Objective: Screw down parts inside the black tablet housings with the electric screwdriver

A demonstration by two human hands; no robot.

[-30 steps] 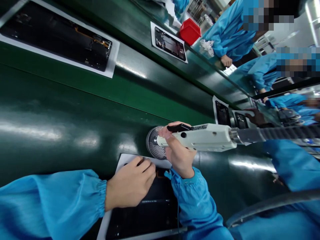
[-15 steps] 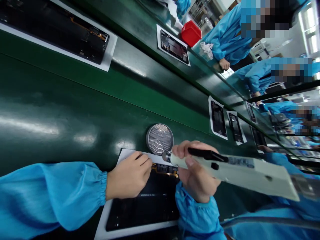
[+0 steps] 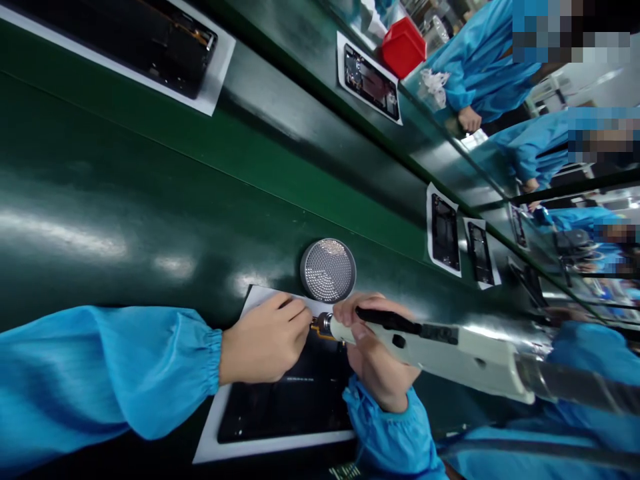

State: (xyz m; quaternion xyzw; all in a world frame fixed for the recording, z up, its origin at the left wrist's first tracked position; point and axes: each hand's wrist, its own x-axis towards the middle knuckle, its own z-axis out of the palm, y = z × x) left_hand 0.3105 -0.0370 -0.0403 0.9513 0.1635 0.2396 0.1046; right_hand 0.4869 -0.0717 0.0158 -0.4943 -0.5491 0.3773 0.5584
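Observation:
My right hand is wrapped around a pale electric screwdriver with a black lever. The screwdriver lies nearly level, its metal nose pointing left at the top edge of an opened black tablet. The tablet rests on a white sheet. Over the tablet's upper left part, my left hand has its fingers curled together beside the screwdriver's tip. What those fingertips pinch, if anything, is hidden. Just beyond both hands sits a round grey dish with a shiny dotted plate inside.
Another opened tablet lies on white paper at upper left. Across the green bench, further devices lie on sheets. A red bin stands at the back. Co-workers in blue sleeves sit opposite; a cable trails lower right.
The screwdriver's nose has moved left and down, close to my left fingertips, with its rear end swinging leftward. My left hand keeps its place on the tablet. The whole view has shifted slightly.

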